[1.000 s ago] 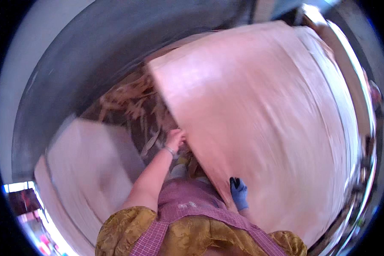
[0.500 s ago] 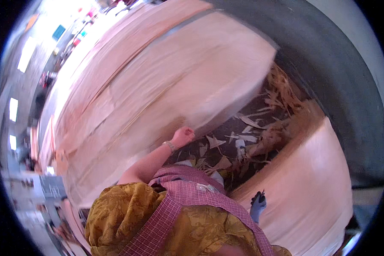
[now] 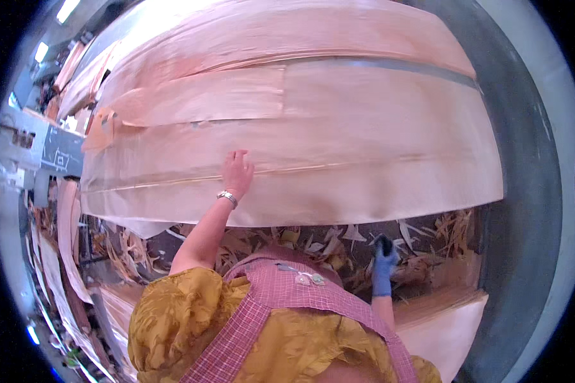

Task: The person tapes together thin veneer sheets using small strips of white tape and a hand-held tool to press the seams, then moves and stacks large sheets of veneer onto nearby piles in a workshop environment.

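A broad stack of thin, pale pink wood veneer sheets (image 3: 377, 153) spreads out before me. On its near part lies my left hand (image 3: 237, 173), bare and open, with the fingers stretched forward over the top sheet. A metal-banded watch (image 3: 227, 198) circles that wrist. A smaller veneer piece (image 3: 217, 96) lies farther back on the stack, beyond my left hand. My right hand (image 3: 384, 255), in a blue glove with dark fingers, hangs over the gap in front of the stack. Its fingers look curled; whatever they hold, if anything, is too dark to make out.
Torn veneer scraps (image 3: 338, 246) litter the dark floor between the stack and me. Behind my right side stands another veneer stack (image 3: 441, 338). Long veneer strips (image 3: 70, 236) lean at the left. A grey band of floor (image 3: 524, 179) runs along the right.
My view has swung round to the left, so the stack now lies straight across. My left hand has opened flat over the veneer, and my gloved right hand has come forward from the stack behind.
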Demonstrator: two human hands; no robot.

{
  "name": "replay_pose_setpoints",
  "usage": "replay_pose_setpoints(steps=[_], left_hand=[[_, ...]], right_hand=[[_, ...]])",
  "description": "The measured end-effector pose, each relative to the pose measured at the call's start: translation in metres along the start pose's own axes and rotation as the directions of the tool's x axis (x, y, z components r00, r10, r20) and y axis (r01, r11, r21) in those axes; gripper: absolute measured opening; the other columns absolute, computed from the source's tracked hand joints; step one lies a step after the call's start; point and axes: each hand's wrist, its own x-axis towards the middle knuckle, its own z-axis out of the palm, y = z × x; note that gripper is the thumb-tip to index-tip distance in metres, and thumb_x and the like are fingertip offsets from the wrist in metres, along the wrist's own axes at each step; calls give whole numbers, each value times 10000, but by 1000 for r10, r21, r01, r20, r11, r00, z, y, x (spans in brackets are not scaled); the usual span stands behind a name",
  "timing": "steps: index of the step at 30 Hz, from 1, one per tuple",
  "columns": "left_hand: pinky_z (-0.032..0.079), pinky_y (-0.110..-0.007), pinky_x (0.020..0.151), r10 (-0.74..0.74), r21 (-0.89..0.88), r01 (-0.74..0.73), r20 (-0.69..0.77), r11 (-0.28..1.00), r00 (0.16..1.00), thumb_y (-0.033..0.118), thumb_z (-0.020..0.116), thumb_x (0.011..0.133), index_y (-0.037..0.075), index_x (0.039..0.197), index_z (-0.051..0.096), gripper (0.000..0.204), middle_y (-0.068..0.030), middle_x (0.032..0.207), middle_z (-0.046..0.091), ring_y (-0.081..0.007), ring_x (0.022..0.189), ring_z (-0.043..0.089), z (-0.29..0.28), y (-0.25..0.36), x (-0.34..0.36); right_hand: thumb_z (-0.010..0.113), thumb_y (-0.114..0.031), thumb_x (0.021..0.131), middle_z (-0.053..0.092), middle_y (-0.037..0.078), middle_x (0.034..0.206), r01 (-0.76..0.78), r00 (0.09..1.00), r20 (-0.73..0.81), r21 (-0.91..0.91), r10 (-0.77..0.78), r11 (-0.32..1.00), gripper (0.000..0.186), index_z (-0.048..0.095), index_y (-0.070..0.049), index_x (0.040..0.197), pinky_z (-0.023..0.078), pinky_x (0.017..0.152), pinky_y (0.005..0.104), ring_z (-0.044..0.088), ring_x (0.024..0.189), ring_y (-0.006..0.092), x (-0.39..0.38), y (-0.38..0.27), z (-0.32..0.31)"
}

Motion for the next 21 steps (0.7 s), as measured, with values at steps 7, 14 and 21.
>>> replay_pose_setpoints(steps=[7, 14, 21], left_hand=[[457, -456, 859, -138, -91, 134, -39, 987, 990, 151, 664, 796, 78, 1099, 594, 320, -152, 1074, 582, -329, 1039, 558, -19, -53, -10], [465, -434, 840, -251, -123, 247, -24, 961, 968, 130, 666, 799, 56, 1054, 593, 275, -152, 1023, 588, -333, 999, 567, -53, -88, -24], [459, -410, 869, -410, -277, 401, 28, 873, 912, 140, 675, 797, 39, 1060, 573, 299, -152, 1016, 580, -314, 1017, 561, -53, -179, 7]], right_hand=[[714, -289, 843, 581, 170, 1193, 715, 571, 590, -16, -571, 699, 461, 580, -59, 1219, 526, 823, 423, 624, 1000, 361, 83, -191, 256], [649, -375, 868, 490, 195, 1289, 918, 371, 799, -238, -474, 318, 521, 499, -84, 1274, 536, 813, 477, 614, 1033, 372, 146, -271, 424], [541, -232, 910, 573, 169, 1095, 936, 330, 898, -271, -290, 226, 139, 619, -139, 976, 538, 754, 471, 650, 921, 349, 182, -280, 460]])
